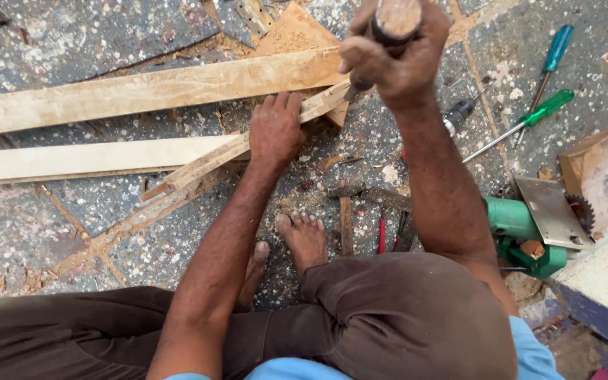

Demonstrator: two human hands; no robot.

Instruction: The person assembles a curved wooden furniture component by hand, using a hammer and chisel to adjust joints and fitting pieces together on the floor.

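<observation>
A narrow wooden strip [241, 151] is pressed flat under the left hand [274, 130], whose fingers [279, 105] lie spread along it; pale, rough-edged and dusty, it slants across the stone floor [107, 211]. A wooden-handled tool [388, 28] is gripped by the closed right hand [395, 60], its tip meeting the strip's far end just beyond the left fingertips. A long plank [142, 91] lies touching beyond those fingers. Two green screwdrivers [529, 116] and a green power saw [536, 229] are seen well right of the right hand.

Green screwdriver [537, 114], speckled grey floor [72, 35]
</observation>
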